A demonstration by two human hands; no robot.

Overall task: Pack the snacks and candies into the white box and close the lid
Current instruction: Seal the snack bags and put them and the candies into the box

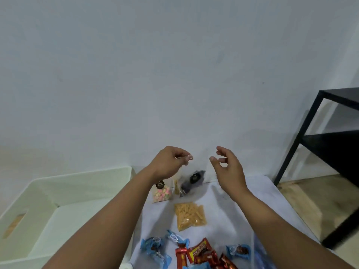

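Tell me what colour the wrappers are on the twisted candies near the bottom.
Light blue wrappers on the twisted candies, seen best in the head view.

The single head-worn view looks forward and down past both forearms, taking in mostly wall (174,65).

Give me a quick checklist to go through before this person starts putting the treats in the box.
1. White box open, lid off: ok.
2. Box holds no snacks yet: ok, as far as the visible part shows.
3. Left hand free: cannot tell; its fingers are curled, maybe pinching something small.
4. Right hand free: ok, relaxed and holding nothing.
5. Snacks within reach: ok; yellow snack bag and red wrappers lie below the hands.
6. Lid nearby: cannot tell.
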